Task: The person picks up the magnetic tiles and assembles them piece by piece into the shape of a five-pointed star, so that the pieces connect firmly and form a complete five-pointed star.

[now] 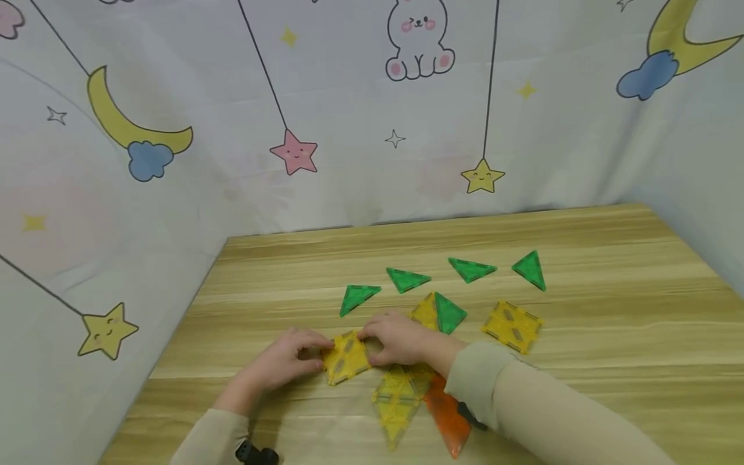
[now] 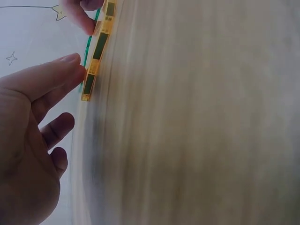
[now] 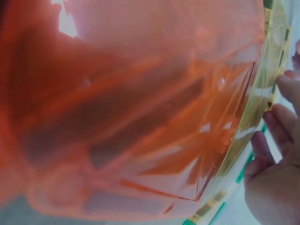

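As left hand and right hand pinch a yellow square by opposite edges, tabletop stretching rightward, I count five green triangles

I have room left of the left hand, but the yellow square tile blocks its right side.

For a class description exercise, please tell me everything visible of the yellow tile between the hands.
The yellow tile is thin, four-sided and plastic-looking, with dark inserts along one edge and elongated marks across its middle. The left hand and right hand touch opposite sides; whether it rests flat is unclear.
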A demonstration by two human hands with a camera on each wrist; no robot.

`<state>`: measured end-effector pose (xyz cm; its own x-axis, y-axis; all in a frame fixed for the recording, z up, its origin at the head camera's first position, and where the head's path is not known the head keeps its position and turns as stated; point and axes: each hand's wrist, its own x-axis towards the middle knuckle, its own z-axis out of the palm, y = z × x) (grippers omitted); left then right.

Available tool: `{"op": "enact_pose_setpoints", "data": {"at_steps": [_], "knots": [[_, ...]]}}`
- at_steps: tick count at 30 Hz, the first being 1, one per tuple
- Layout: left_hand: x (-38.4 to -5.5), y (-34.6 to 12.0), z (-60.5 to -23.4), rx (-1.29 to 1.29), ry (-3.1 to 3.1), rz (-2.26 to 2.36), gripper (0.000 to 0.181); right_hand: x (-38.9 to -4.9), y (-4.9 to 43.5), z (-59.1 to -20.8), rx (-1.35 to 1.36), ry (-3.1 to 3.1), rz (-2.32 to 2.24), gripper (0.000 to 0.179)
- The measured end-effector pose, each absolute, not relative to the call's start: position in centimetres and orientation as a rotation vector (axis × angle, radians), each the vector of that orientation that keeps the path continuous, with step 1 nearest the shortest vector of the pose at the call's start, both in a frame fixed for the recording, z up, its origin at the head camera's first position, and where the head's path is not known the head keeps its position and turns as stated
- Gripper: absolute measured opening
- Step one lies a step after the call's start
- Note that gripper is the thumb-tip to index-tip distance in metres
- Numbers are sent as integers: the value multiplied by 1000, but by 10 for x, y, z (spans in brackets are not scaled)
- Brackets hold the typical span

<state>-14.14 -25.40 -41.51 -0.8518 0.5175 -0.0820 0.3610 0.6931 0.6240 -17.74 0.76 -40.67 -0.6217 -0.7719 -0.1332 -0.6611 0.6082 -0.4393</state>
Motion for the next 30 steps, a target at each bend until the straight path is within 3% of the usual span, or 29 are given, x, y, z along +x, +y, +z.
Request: {"op": "enact_pose_setpoints", "data": {"at_steps": [10,22,30], "knots": [[-144,-249,-418,668,2765,789,42,-178,10,-409,-1124,2516,-530,52],[-146,-249,-410,678,2704,717,30,-174,6,-408,-1241,2514,-441,53],[-159,-247,-405,691,2706,792,39,-188,26,-407,-1098,2436,-652,54]]}}
